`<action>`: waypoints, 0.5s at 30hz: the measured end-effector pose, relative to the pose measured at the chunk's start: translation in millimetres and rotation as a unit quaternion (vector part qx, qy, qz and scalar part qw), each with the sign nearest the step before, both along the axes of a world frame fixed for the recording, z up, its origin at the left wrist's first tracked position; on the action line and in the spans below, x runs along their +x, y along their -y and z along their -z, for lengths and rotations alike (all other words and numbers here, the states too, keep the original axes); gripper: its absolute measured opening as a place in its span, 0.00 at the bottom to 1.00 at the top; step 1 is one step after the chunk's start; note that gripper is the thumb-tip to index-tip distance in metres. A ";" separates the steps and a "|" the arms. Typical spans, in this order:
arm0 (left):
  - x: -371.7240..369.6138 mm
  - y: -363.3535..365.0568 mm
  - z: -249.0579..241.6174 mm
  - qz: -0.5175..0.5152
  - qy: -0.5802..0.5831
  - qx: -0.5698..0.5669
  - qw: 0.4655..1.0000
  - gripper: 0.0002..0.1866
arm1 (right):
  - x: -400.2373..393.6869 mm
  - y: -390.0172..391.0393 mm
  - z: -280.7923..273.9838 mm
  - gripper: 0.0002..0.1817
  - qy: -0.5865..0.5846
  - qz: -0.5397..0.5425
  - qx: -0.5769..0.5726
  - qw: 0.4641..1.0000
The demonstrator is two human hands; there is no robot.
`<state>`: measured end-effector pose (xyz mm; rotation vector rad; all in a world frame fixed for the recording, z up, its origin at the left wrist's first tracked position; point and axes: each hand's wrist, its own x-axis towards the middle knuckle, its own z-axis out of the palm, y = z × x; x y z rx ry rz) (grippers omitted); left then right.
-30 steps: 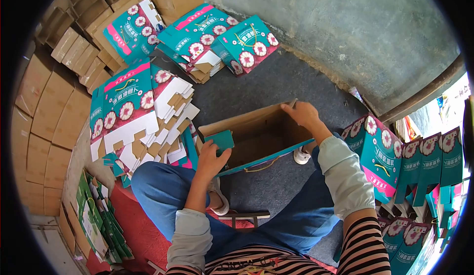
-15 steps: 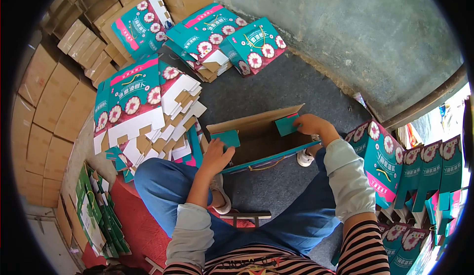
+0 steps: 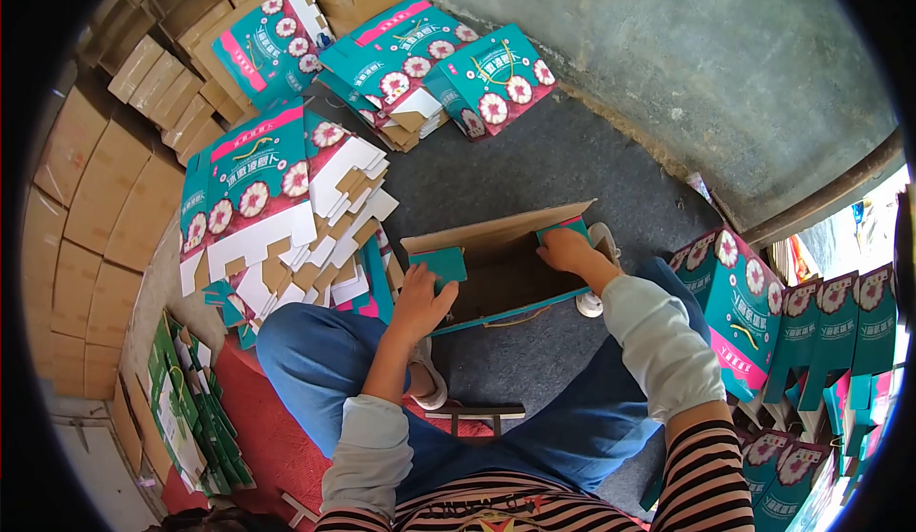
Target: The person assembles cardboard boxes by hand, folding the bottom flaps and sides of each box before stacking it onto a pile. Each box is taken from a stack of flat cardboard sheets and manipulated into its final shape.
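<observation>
An open-topped teal gift box (image 3: 515, 311) with a bare cardboard inside stands on the dark floor between my feet. My left hand (image 3: 421, 299) grips its left end, with thumb and fingers around the edge beside the teal left end flap (image 3: 442, 265). At the other end, my right hand (image 3: 570, 250) is closed over the right end flap (image 3: 563, 228), its fingertips partly hidden inside the opening. The long back flap (image 3: 496, 225) stands up, brown side toward me. A yellow cord handle (image 3: 515, 319) shows along the near side.
Flat printed cartons (image 3: 258, 184) lie piled at the left, with more stacks (image 3: 401, 50) behind. Brown cardboard boxes (image 3: 114, 188) line the left side. Assembled teal boxes (image 3: 739, 312) stand at the right. A concrete wall (image 3: 658, 55) rises behind; green cartons (image 3: 191, 408) lean at lower left.
My right hand has moved left and slightly down along the right flap, reaching further over the opening. My right knee and foot have shifted right. The left hand stays at its end.
</observation>
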<state>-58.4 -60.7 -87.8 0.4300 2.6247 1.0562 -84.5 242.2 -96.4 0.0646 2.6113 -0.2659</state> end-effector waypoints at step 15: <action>15.8 -1.8 -8.2 -0.004 -0.009 -0.011 1.000 0.23 | -31.4 0.1 57.7 0.16 0.112 0.374 -0.305 0.869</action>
